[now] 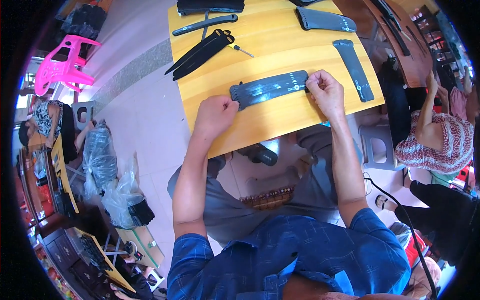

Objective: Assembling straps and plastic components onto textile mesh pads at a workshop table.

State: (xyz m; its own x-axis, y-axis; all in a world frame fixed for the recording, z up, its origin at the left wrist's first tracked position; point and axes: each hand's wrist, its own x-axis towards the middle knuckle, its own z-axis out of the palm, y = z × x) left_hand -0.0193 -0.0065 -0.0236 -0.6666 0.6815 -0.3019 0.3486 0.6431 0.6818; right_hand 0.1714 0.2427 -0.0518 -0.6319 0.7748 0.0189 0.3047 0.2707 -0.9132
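blue short-sleeved shirt [290, 255] fabric with thin pale lines fills the near edge, both bare forearms reaching from it over a yellow wood-grain counter [280, 117]. the left hand [217, 116] is curled, thumb and fingers closed at the left end of a dark grey packet [270, 89]; the right hand [326, 92] pinches its right end between thumb and fingers. this packet lies between the two hands, near the counter's front edge: long, flat, with a glossy film-like face that throws back pale streaks, a bumpy left end and a rounded right one. white printing and a small round mark sit toward its right end, too small to read.

just beyond the right hand lies a similar narrow packet [354, 70], also printed in white. past the middle, a black pair of long tapered sleeves [202, 55] with holes at one end lies next to a small yellow-handled tool [240, 49]. a slim dark packet [205, 24] and a wider grey packet [327, 20] lie farther off.

on the floor to the left stand a clear plastic bag [98, 152] with dark contents and a whitish plastic bag [120, 197] with a black bundle [141, 212] showing at its mouth. a pink plastic stool [70, 62] is farther away.
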